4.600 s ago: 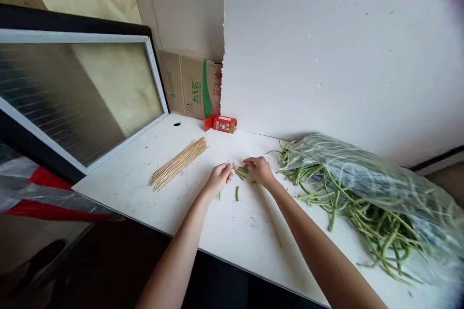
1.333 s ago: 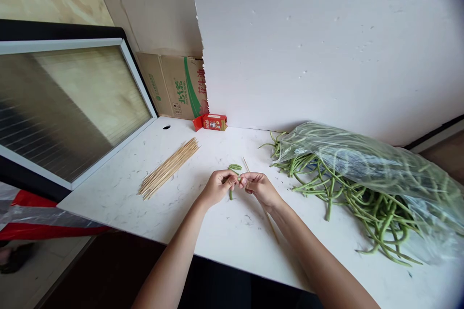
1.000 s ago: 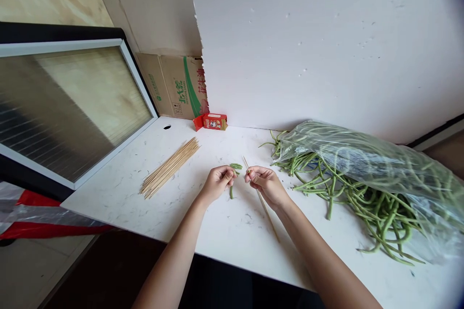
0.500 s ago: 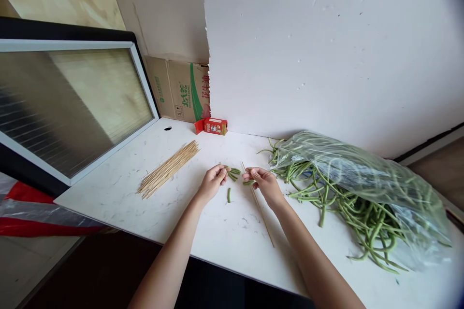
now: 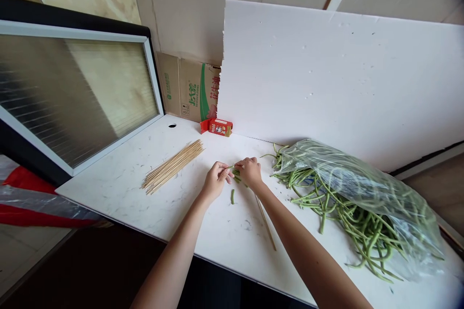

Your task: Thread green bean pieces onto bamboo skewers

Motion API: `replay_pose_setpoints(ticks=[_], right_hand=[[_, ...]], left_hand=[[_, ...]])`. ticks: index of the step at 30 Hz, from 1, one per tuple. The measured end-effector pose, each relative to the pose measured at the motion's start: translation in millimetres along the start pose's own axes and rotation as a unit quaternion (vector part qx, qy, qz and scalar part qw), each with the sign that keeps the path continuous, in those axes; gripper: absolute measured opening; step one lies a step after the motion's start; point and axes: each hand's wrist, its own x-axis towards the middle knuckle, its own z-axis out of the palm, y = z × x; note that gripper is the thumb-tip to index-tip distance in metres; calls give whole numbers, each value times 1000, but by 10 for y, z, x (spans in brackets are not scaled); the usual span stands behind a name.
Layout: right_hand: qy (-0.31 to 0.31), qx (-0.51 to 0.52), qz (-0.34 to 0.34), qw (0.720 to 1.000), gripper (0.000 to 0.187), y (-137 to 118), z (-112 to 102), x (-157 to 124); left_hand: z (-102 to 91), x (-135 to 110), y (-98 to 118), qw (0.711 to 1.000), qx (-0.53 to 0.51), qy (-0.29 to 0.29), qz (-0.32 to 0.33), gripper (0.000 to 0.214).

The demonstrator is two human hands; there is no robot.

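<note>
Between the person's two hands, above the white tabletop [image 5: 224, 236], a short green bean piece [image 5: 231, 167] lies crosswise, its long axis running roughly left to right. The left hand [image 5: 216, 177] pinches it between thumb and fingertips, with the other fingers loosely curled. The right hand [image 5: 250, 171] has its fingertips at the piece's opposite end; its back hides the grip, so whether it is closed on the bean cannot be told. Just below the fingertips sit more cut pieces [image 5: 237, 178], partly covered by the right hand. Nearer the person, a lone segment [image 5: 232, 196] points almost straight toward the table's front edge. From beneath the right hand and wrist, a wooden skewer [image 5: 266, 224] slants toward that edge, its visible end angled rightward.
</note>
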Motion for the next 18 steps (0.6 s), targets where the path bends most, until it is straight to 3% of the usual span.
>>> replay_pose_setpoints(ticks=[6, 9, 12, 18], right_hand=[[-20, -36, -37, 998, 27, 23, -8, 6], [0, -27, -56, 998, 29, -7, -102, -61], [32, 85, -105, 990, 39, -78, -236, -184], [-42, 264, -129, 955, 38, -169, -343, -457]], left_hand=[[-30, 5, 46, 998, 57, 37, 17, 26], [-39, -2, 83, 994, 84, 51, 39, 25], [-36, -10, 116, 990, 111, 63, 64, 19], [5, -41, 142, 988, 117, 73, 66, 21]])
